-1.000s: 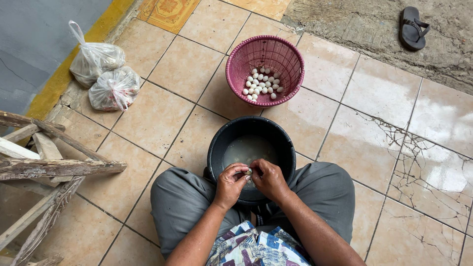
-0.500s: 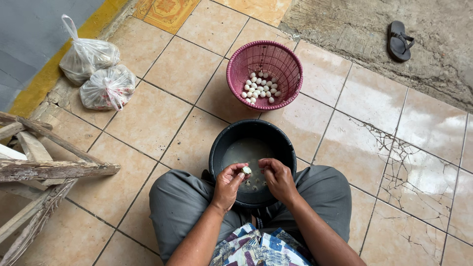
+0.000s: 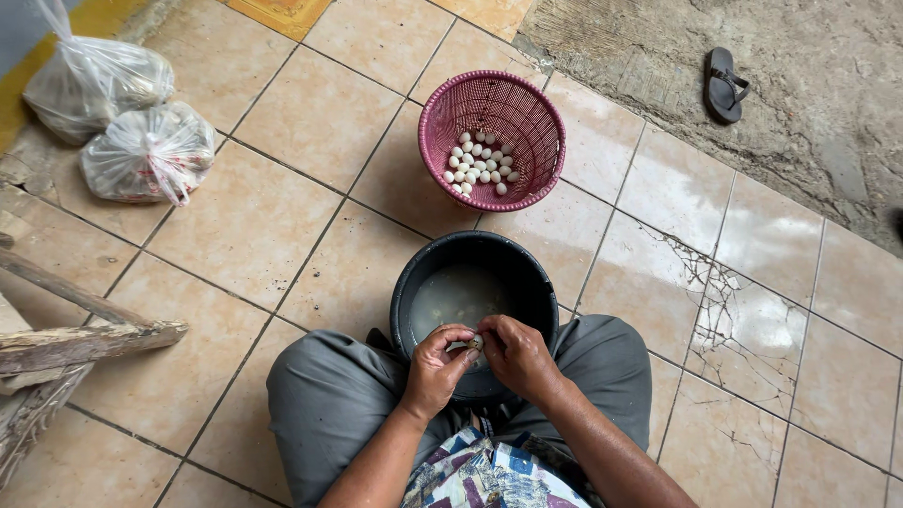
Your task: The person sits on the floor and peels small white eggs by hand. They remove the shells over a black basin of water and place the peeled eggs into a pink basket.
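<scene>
1. Your left hand (image 3: 435, 365) and your right hand (image 3: 513, 353) meet over the near rim of the black bucket (image 3: 527, 282), and together they pinch one small egg (image 3: 476, 342) between the fingertips. Both hands are closed on it; neither is free.

2. Half a second ago the piece between your fingers showed white and a little to the left. Now it looks darker and sits at the middle, where the two thumbs meet. I judge that you have turned it or taken a new one, but the thing is too small to tell which.

3. The hands themselves stay in the same place above the bucket, so the work goes on piece by piece, the same as before.

4. The bucket stands on the tiled floor (image 3: 320, 122) between your knees, with cloudy water inside.

5. The pink basket (image 3: 442, 108) stands just beyond the bucket, apart from it, and holds a small heap of white peeled eggs (image 3: 482, 162).

6. Two tied plastic bags (image 3: 141, 150) lie near the far left corner of the floor. A dark sandal (image 3: 724, 85) lies on the rough ground at the far right.
</scene>
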Action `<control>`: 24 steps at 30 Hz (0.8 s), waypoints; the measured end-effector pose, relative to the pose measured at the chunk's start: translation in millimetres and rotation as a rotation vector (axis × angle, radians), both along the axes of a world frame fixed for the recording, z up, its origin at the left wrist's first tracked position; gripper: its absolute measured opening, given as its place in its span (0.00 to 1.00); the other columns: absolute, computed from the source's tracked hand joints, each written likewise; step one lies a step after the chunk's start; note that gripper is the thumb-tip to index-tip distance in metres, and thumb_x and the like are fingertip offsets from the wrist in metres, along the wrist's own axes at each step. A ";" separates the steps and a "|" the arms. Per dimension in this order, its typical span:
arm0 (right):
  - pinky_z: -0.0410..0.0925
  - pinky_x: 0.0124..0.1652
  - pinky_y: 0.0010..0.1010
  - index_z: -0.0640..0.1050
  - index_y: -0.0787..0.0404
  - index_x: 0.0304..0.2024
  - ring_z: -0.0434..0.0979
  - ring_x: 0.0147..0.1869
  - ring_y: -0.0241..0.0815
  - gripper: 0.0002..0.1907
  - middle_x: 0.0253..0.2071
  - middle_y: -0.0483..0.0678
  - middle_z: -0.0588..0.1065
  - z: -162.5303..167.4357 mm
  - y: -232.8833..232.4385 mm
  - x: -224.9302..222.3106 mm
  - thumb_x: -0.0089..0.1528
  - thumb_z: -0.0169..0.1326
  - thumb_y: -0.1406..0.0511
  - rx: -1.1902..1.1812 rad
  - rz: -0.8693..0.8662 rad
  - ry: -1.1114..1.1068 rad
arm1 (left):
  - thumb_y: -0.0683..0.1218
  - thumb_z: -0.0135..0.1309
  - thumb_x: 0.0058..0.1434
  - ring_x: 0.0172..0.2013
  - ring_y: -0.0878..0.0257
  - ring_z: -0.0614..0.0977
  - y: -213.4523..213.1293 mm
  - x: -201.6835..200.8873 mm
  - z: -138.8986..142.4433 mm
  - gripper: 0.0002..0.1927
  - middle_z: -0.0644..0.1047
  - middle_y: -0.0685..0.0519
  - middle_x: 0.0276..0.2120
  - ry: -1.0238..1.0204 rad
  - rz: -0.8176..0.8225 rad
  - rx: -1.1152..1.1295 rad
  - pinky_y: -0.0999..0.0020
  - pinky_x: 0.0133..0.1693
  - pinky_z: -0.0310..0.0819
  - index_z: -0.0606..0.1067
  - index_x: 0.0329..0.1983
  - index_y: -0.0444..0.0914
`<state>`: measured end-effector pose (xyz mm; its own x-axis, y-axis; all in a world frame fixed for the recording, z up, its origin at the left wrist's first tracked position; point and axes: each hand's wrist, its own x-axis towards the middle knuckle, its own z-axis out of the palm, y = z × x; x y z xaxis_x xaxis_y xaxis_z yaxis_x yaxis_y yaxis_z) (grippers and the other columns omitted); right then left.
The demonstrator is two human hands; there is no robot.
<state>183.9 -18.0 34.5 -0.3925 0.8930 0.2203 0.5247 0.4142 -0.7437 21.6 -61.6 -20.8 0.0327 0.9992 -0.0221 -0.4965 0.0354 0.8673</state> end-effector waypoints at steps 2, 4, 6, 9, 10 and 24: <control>0.75 0.36 0.35 0.76 0.66 0.42 0.84 0.39 0.53 0.07 0.36 0.55 0.80 -2.1 -0.6 0.0 0.60 0.57 0.73 0.036 -0.005 -0.009 | 0.31 0.57 0.64 0.48 0.64 0.82 -1.4 0.3 -2.8 0.10 0.76 0.48 0.51 0.009 -0.007 0.012 0.70 0.51 0.80 0.77 0.48 0.30; 0.74 0.35 0.33 0.77 0.66 0.41 0.84 0.37 0.49 0.06 0.34 0.54 0.80 -4.2 -1.1 -0.3 0.61 0.57 0.73 -0.027 -0.050 -0.017 | 0.31 0.57 0.64 0.48 0.64 0.82 -1.6 -0.5 -4.7 0.10 0.77 0.48 0.51 0.021 -0.012 0.029 0.69 0.50 0.79 0.77 0.48 0.30; 0.74 0.36 0.31 0.76 0.66 0.41 0.83 0.37 0.44 0.05 0.34 0.52 0.79 -4.7 -0.2 -1.1 0.62 0.56 0.73 -0.237 -0.111 0.128 | 0.33 0.54 0.67 0.47 0.63 0.82 -1.2 -1.5 -5.9 0.11 0.78 0.47 0.48 -0.138 -0.039 -0.053 0.67 0.54 0.80 0.77 0.52 0.31; 0.74 0.38 0.29 0.76 0.66 0.44 0.80 0.38 0.37 0.06 0.35 0.50 0.78 -3.5 2.2 0.9 0.65 0.52 0.73 -0.508 -0.186 0.333 | 0.35 0.51 0.68 0.47 0.64 0.82 1.4 -4.2 -7.1 0.12 0.79 0.49 0.47 -0.324 -0.038 -0.149 0.65 0.55 0.80 0.76 0.54 0.32; 0.74 0.38 0.29 0.77 0.66 0.45 0.80 0.38 0.37 0.08 0.34 0.50 0.79 -0.7 2.5 2.7 0.64 0.51 0.75 -0.425 -0.179 0.239 | 0.36 0.50 0.68 0.47 0.64 0.82 1.8 -5.2 -7.3 0.12 0.79 0.50 0.48 -0.377 -0.030 -0.177 0.65 0.55 0.80 0.76 0.54 0.32; 0.75 0.34 0.30 0.79 0.65 0.42 0.85 0.36 0.45 0.07 0.33 0.52 0.80 26.4 1.1 -9.3 0.60 0.59 0.73 -0.066 -0.011 -0.078 | 0.32 0.55 0.66 0.51 0.62 0.82 1.0 -5.8 -9.9 0.11 0.76 0.49 0.53 -0.204 -0.057 -0.067 0.66 0.56 0.79 0.78 0.51 0.32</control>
